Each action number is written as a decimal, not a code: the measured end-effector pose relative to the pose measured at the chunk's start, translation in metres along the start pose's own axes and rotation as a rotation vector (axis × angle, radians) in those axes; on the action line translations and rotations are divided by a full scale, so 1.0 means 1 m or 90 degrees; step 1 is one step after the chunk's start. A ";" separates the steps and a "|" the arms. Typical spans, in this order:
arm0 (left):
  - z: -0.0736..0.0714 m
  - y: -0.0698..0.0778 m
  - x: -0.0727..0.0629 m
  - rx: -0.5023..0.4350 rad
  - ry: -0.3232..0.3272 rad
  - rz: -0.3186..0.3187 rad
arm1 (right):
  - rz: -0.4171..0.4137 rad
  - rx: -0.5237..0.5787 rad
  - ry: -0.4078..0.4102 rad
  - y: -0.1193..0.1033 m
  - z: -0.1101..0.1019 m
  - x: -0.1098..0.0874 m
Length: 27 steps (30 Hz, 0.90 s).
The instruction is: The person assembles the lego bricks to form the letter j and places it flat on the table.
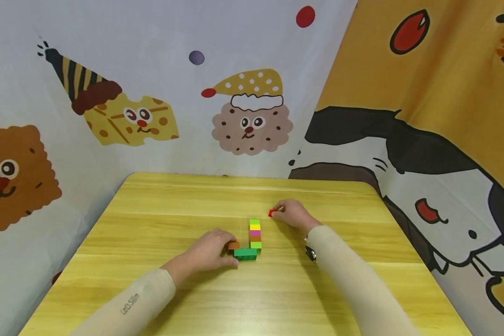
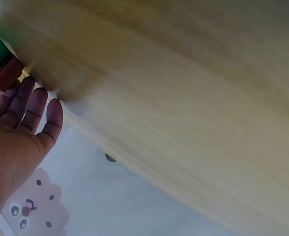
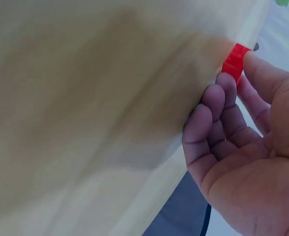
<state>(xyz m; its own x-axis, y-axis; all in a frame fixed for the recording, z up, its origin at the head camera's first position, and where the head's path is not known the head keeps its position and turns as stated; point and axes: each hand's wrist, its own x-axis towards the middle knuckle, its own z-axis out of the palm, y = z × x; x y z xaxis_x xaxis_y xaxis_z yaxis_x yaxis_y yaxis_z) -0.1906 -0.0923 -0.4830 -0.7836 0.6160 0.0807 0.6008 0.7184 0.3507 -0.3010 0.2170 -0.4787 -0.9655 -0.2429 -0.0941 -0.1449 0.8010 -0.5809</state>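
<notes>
On the table, my left hand [image 1: 210, 249] holds an orange-brown toy brick [image 1: 234, 245] and the longer green brick [image 1: 245, 254] in front of it. Its fingers lie along the orange-brown one, while the thumb is by the green one. In the left wrist view the thumb is mostly cut off. A column of coloured bricks [image 1: 255, 227], lime, yellow, magenta and orange-brown, stands just right of and behind these. Farther back on the right, my right hand [image 1: 295, 214] pinches a small red brick [image 3: 236, 61] between thumb and fingertips, apart from the column.
The wooden table [image 1: 185, 200] stretches around the bricks, its far edge close to a cartoon-printed cloth backdrop [image 1: 185, 93]. On the right, the backdrop [image 1: 437, 154] hangs alongside the table's edge. A dark watch [image 1: 310, 253] is on the right wrist.
</notes>
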 end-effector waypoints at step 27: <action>0.002 0.008 0.007 -0.008 -0.007 -0.001 | -0.040 0.022 -0.094 -0.036 0.010 0.018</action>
<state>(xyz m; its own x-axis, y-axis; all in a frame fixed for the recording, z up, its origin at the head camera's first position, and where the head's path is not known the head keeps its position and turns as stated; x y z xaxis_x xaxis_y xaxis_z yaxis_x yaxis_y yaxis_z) -0.1906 -0.0815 -0.4814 -0.7825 0.6186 0.0707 0.5980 0.7151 0.3620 -0.3107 0.1782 -0.4676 -0.9121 -0.3718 -0.1725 -0.1942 0.7628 -0.6168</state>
